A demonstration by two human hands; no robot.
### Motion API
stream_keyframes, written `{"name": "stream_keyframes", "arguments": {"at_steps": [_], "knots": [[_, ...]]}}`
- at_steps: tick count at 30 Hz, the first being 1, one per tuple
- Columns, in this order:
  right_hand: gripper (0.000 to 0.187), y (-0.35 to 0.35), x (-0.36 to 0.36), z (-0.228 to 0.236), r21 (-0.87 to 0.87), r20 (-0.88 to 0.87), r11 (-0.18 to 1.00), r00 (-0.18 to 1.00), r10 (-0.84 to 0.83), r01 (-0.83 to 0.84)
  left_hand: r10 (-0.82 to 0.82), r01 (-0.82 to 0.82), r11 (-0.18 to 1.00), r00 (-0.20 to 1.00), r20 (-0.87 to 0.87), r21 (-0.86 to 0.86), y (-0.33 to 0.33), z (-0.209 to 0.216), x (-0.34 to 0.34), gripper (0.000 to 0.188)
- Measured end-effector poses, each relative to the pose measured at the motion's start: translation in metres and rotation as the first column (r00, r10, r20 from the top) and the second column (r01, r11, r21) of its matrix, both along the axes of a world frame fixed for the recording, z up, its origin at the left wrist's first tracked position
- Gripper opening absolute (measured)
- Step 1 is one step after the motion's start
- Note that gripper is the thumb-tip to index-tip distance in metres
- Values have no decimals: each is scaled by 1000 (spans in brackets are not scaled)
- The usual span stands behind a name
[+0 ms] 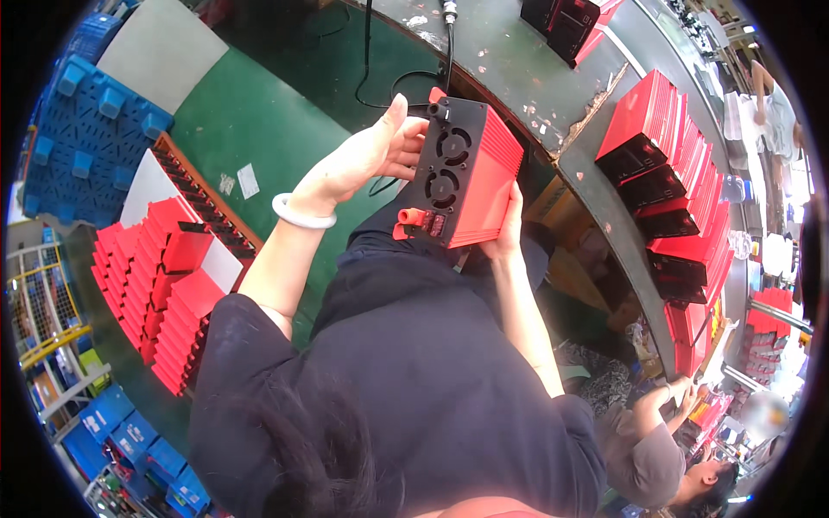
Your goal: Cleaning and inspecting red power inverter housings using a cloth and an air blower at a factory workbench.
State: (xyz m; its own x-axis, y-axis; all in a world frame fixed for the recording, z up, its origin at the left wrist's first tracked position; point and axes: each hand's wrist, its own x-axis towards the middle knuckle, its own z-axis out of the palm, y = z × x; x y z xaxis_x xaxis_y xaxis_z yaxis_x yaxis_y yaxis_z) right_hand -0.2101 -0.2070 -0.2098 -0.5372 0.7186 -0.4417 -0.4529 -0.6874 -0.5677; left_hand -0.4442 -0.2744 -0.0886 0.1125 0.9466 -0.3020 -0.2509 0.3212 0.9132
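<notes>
I hold a power inverter (pixel 488 177) up in front of my body, a red finned case with a black end panel. Two round fans, a black terminal at the top and a red terminal near the bottom show on that panel. My right hand (pixel 509 226) is closed around the case's lower right side; most of its fingers are hidden beneath. On the other side, my left hand (pixel 358 160) is open, thumb raised and fingers stretched toward the panel's left edge. Whether those fingertips touch the panel I cannot tell. A white bangle circles my left wrist.
Several red-and-black inverters (pixel 661 164) line the curved grey bench at right, with more at its far end. A cable with a metal connector (pixel 449 12) hangs at the far edge. Stacked red cases (pixel 155 276) and a blue pallet (pixel 86 142) are at left. Another person (pixel 648 449) works at lower right.
</notes>
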Motion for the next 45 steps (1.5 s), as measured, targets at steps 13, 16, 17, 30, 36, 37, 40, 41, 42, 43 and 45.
{"name": "stream_keyframes", "arguments": {"at_steps": [13, 16, 17, 30, 36, 37, 40, 41, 42, 43, 45], "knots": [[56, -1, -4, 23, 15, 43, 997, 996, -80, 80, -71, 72, 996, 997, -13, 51, 6, 9, 0, 92], [56, 0, -5, 25, 7, 41, 995, 995, -95, 95, -65, 71, 996, 994, -93, 59, 6, 9, -3, 90], [56, 0, -4, 26, -2, 45, 995, 994, -102, 102, -65, 70, 996, 994, -88, 60, 5, 15, -2, 88], [68, -13, -20, 25, 28, -74, 995, 993, -93, 96, 275, -201, 906, 949, -156, 373, -16, 12, 32, 90], [69, -20, -8, 0, 139, -10, 989, 998, 57, -55, 481, -368, 824, 856, -189, 429, -19, -8, 27, 88], [67, -19, 1, -11, 98, 125, 988, 986, 108, -120, 450, -288, 851, 830, -329, 439, -23, -2, 24, 90], [45, -5, 36, -38, 139, 500, 972, 861, 96, -189, 360, -33, 850, 765, -533, 526, -27, -6, 22, 97], [39, -3, 52, -46, 385, 725, 845, 688, -28, -371, 311, 79, 843, 736, -601, 533, -26, -7, 23, 98], [44, -6, 60, -38, 453, 740, 805, 666, -99, -383, 261, 199, 837, 673, -692, 510, -24, -12, 23, 98], [48, -8, 68, -31, 513, 702, 767, 702, -116, -387, 212, 272, 835, 645, -734, 479, -23, -16, 23, 99], [57, -18, 76, 7, 403, 633, 867, 774, -34, -292, 44, 396, 853, 595, -803, 341, -21, -20, 26, 98]]}}
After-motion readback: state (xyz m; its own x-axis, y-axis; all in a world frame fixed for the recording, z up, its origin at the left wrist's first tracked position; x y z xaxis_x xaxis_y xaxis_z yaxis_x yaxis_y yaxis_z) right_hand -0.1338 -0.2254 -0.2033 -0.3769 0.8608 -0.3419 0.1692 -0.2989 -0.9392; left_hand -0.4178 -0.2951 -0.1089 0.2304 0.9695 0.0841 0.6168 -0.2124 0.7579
